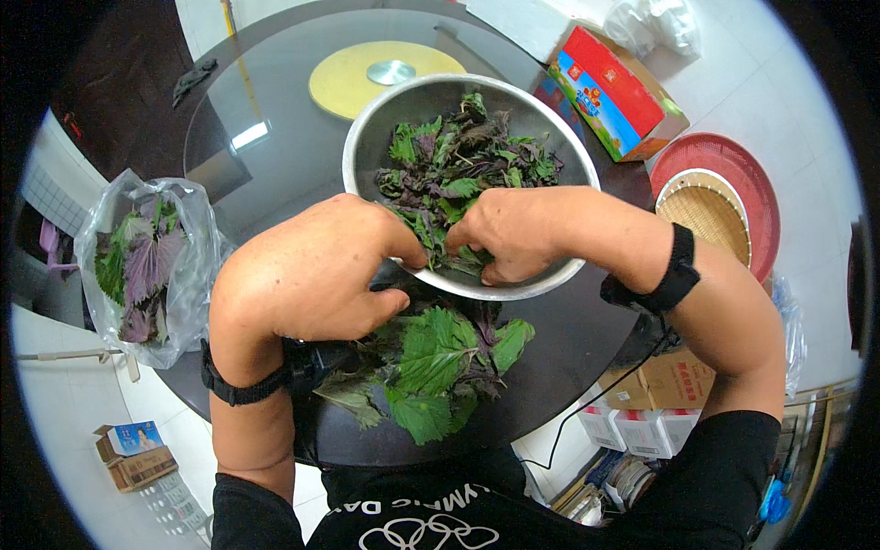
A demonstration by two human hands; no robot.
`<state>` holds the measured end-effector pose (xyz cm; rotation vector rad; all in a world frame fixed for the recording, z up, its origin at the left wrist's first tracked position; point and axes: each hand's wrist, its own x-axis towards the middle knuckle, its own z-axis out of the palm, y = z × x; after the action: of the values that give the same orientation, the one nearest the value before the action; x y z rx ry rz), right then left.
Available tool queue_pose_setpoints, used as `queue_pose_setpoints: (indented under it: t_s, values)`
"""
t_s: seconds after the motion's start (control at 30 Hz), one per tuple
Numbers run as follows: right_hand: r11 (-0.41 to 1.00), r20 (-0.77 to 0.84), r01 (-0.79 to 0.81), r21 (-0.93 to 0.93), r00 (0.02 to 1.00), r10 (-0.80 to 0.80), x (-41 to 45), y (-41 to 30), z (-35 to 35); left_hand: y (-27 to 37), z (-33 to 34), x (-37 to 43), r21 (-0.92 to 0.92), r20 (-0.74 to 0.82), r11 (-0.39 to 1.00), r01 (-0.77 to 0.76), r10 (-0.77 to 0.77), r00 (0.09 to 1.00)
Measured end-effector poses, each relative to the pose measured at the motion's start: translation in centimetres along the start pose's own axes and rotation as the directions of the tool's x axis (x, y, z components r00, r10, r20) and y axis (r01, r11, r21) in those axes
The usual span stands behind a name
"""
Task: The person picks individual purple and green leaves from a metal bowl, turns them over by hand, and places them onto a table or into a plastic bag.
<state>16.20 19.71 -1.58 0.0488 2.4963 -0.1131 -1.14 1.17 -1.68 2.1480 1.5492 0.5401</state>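
A wide metal bowl point(356, 130) stands on the dark round table, holding torn green and purple leaves point(474, 161) that look like perilla. My right hand point(512, 230) reaches inside over the near right part, its fingertips down among the leaves. At the bowl's near left rim is my left hand point(323, 265), back upward, forefinger at the leaves by the rim and thumb apart; whether it pinches a leaf is hidden. Between the bowl and my body lies a loose pile of whole leaves point(436, 357) on the table, just right of my left hand. Both wrists wear black straps.
An open plastic bag point(192, 275) of purple-green leaves is at the left table edge. A yellow disc point(337, 79) with a metal centre lies behind the bowl under glass. At right are a red-and-blue carton point(605, 93), a red basket point(763, 199) and a woven tray point(708, 220).
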Motion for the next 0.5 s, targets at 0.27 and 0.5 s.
queue_pose_setpoints:
  t_s: [0.27,0.5]
  values:
    - [0.989,-0.079,0.009,-0.148,0.997,-0.021,3.6,1.0,1.5,0.1,0.1,0.1,-0.022,0.02,1.0,0.021,-0.021,1.0]
    - [0.991,-0.039,0.128,-0.037,0.991,-0.129,2.4,1.9,0.0,-0.2,-0.1,0.0,-0.02,0.008,1.0,-0.011,0.011,1.0]
